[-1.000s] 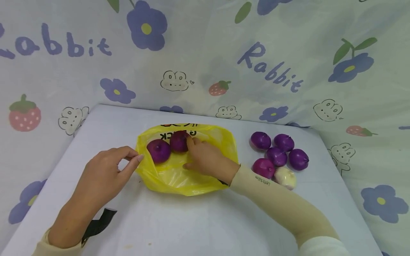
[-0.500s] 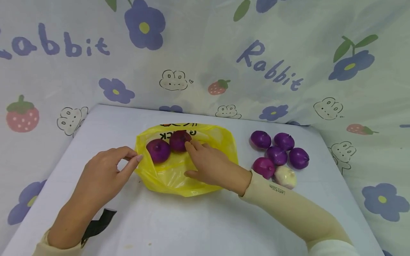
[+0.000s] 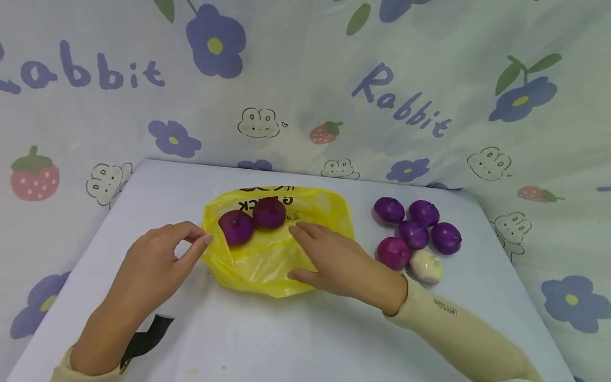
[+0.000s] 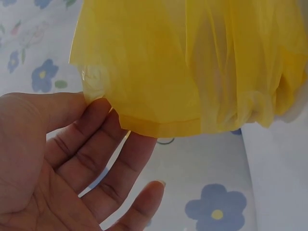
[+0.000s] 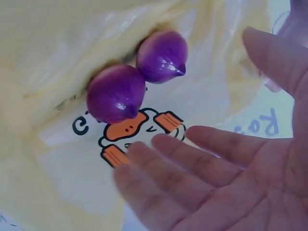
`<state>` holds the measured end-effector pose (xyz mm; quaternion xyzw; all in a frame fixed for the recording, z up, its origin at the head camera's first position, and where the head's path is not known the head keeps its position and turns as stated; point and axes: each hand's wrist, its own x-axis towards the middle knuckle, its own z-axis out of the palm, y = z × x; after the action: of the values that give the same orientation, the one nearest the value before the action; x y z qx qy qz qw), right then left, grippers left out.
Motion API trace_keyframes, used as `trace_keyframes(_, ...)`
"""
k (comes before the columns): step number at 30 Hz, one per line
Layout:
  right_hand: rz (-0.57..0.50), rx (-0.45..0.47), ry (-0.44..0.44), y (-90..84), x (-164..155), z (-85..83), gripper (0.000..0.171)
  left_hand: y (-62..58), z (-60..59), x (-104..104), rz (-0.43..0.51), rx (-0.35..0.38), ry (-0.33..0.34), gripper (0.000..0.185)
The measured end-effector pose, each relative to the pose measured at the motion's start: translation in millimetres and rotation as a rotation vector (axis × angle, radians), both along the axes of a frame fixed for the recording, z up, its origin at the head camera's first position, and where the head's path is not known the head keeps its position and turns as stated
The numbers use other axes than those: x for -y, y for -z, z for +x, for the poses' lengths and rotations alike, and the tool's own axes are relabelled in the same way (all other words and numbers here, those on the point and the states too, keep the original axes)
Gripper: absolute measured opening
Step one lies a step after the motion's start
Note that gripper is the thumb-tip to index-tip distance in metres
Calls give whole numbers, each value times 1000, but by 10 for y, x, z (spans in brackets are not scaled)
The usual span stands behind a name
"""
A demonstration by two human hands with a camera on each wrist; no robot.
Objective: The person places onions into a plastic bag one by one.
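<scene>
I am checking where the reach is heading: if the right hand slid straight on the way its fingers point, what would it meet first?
Probably the nearer purple onion in the yellow plastic bag. The right hand lies open on the bag, fingertips just short of that onion; depth is hard to judge.

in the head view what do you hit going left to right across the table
black strap → left hand → yellow bag → right hand → cluster of purple onions with a pale one
</scene>
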<state>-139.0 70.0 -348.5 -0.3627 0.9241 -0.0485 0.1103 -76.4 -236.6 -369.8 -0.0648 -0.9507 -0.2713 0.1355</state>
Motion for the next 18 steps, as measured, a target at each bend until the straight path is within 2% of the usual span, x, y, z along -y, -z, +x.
trace_keyframes(4, -86, -35, -11, 27, -156, 80, 85, 18, 12, -11, 2, 13, 3, 10)
trace_keyframes(11, -280, -174, -5, 21, -581, 130, 80, 0, 1, -33, -5, 7, -9, 10)
trace_keyframes(14, -335, -215, 38, 11, -797, 116, 82, -12, -6, -32, -4, 7, -14, 10)
trace_keyframes(18, -350, -201, 141, 34, -1023, 91, 86, -25, -3, -18, -8, 16, -25, 10)
